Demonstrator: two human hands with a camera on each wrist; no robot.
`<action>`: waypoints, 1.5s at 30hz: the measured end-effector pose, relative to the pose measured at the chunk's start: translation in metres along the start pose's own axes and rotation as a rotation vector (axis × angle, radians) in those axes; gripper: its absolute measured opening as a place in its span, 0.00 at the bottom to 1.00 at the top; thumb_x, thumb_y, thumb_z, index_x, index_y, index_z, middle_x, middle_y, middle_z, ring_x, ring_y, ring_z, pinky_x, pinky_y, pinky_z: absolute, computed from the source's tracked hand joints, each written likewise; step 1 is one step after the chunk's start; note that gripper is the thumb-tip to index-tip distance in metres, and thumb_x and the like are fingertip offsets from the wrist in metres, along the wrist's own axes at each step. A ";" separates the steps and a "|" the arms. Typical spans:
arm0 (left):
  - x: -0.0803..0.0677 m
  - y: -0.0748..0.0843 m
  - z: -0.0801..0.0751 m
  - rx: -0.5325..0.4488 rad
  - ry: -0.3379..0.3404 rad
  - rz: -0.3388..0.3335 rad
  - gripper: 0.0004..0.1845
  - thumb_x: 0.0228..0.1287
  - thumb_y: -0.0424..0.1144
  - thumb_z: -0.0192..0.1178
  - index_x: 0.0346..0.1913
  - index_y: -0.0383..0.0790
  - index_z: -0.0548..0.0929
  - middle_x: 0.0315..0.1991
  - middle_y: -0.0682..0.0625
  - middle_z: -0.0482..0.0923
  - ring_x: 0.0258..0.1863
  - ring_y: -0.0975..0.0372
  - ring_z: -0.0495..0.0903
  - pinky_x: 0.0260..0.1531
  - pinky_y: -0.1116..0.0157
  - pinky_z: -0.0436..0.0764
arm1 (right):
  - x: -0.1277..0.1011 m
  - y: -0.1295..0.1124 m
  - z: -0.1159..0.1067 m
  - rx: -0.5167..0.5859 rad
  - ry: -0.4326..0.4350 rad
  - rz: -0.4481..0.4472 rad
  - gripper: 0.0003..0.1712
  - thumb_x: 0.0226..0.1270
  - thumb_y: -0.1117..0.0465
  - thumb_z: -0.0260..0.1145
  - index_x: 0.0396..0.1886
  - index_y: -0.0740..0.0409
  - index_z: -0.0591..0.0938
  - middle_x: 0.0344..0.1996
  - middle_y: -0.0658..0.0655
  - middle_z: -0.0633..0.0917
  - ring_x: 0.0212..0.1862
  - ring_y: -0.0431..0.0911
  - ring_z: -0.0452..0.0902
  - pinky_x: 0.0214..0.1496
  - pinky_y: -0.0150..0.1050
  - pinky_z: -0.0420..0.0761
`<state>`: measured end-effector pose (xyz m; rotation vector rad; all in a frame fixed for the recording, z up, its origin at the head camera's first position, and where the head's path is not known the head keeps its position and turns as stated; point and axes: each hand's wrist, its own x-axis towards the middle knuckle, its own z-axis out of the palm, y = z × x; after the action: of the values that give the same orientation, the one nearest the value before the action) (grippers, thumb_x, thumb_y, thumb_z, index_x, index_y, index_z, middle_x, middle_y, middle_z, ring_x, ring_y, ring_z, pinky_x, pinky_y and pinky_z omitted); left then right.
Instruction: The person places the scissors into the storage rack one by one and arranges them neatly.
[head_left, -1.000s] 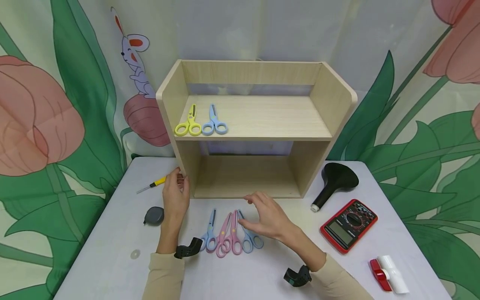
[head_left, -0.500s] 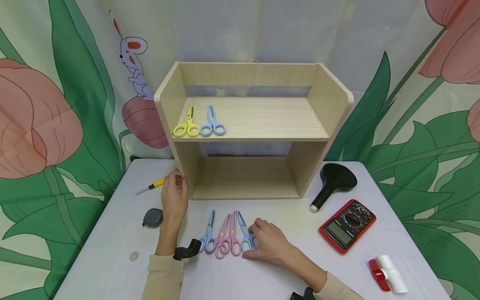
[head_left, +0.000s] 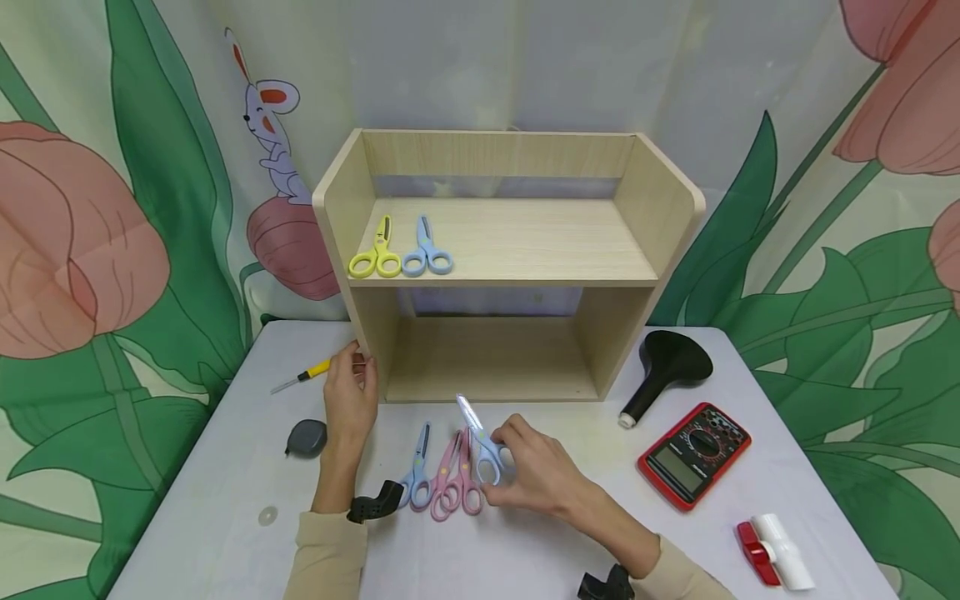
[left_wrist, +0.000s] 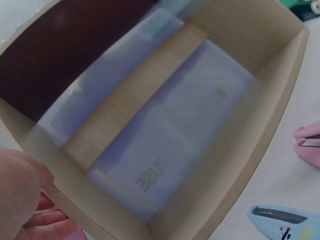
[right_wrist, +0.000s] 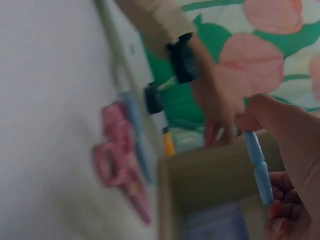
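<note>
- Two hands are at work: the right hand [head_left: 536, 471] pinches a light blue pair of scissors [head_left: 480, 442] by its handles, blades tilted up off the bench [head_left: 225, 500] toward the wooden shelf unit [head_left: 660, 208].
- Just left of it, two pink scissors [head_left: 456, 479] and another blue pair [head_left: 417, 475] lie side by side on the bench.
- The left hand [head_left: 348, 396] grips the shelf unit's front left edge, fingers curled round it.
- Beside that hand lie a yellow-handled screwdriver [head_left: 303, 375] and a grey tape measure [head_left: 306, 437].
- On the upper shelf rest yellow scissors [head_left: 377, 254] and blue scissors [head_left: 427, 250].
- Off to the right sit a black funnel [head_left: 667, 367], a red multimeter [head_left: 693, 454] and a red-and-white valve [head_left: 776, 550].
</note>
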<state>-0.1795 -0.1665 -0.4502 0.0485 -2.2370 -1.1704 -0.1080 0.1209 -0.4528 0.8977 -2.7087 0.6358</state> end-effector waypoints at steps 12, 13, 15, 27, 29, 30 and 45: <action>0.000 -0.002 0.003 0.002 0.021 0.018 0.20 0.71 0.32 0.58 0.62 0.28 0.73 0.47 0.32 0.76 0.43 0.45 0.83 0.46 0.49 0.87 | 0.080 -0.037 -0.101 0.062 0.445 -0.312 0.33 0.41 0.48 0.79 0.45 0.63 0.82 0.40 0.56 0.80 0.37 0.44 0.78 0.36 0.35 0.83; 0.000 -0.002 0.003 0.005 0.019 0.014 0.20 0.71 0.32 0.58 0.63 0.28 0.73 0.47 0.32 0.76 0.43 0.45 0.83 0.46 0.49 0.87 | 0.089 -0.036 -0.108 0.053 0.469 -0.293 0.33 0.41 0.48 0.79 0.45 0.63 0.82 0.40 0.57 0.80 0.37 0.45 0.77 0.35 0.37 0.83; 0.000 -0.002 0.003 0.010 0.019 0.013 0.20 0.71 0.32 0.58 0.63 0.29 0.73 0.47 0.33 0.76 0.43 0.46 0.83 0.46 0.49 0.87 | 0.108 -0.033 -0.121 0.033 0.503 -0.232 0.31 0.43 0.46 0.77 0.44 0.63 0.83 0.38 0.57 0.81 0.36 0.46 0.76 0.33 0.38 0.80; -0.002 -0.003 0.003 0.009 0.009 0.007 0.20 0.71 0.32 0.58 0.62 0.28 0.73 0.47 0.33 0.76 0.43 0.45 0.83 0.45 0.50 0.87 | 0.181 -0.007 -0.145 0.066 0.280 0.139 0.33 0.50 0.41 0.69 0.44 0.64 0.86 0.41 0.60 0.82 0.43 0.52 0.75 0.47 0.47 0.79; -0.002 -0.003 0.003 0.007 0.004 0.003 0.20 0.71 0.32 0.58 0.62 0.29 0.73 0.47 0.33 0.76 0.43 0.46 0.83 0.46 0.50 0.87 | 0.185 -0.004 -0.145 0.071 0.242 0.162 0.33 0.50 0.41 0.69 0.45 0.65 0.86 0.41 0.61 0.82 0.44 0.53 0.75 0.48 0.47 0.79; -0.003 -0.002 0.003 0.006 0.003 0.001 0.20 0.71 0.32 0.58 0.62 0.29 0.73 0.47 0.33 0.76 0.43 0.46 0.82 0.46 0.50 0.87 | 0.186 -0.003 -0.146 0.070 0.221 0.174 0.34 0.51 0.40 0.69 0.46 0.64 0.85 0.41 0.61 0.82 0.44 0.53 0.75 0.48 0.47 0.79; -0.001 0.001 0.001 0.014 0.003 -0.010 0.20 0.71 0.33 0.59 0.63 0.30 0.73 0.47 0.34 0.75 0.44 0.47 0.82 0.47 0.51 0.87 | 0.194 -0.006 -0.151 0.072 0.146 0.181 0.38 0.50 0.36 0.77 0.51 0.61 0.85 0.44 0.58 0.81 0.46 0.50 0.74 0.53 0.45 0.78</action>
<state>-0.1789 -0.1647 -0.4500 0.0666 -2.2452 -1.1586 -0.2476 0.0863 -0.2532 0.5989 -2.6691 0.8057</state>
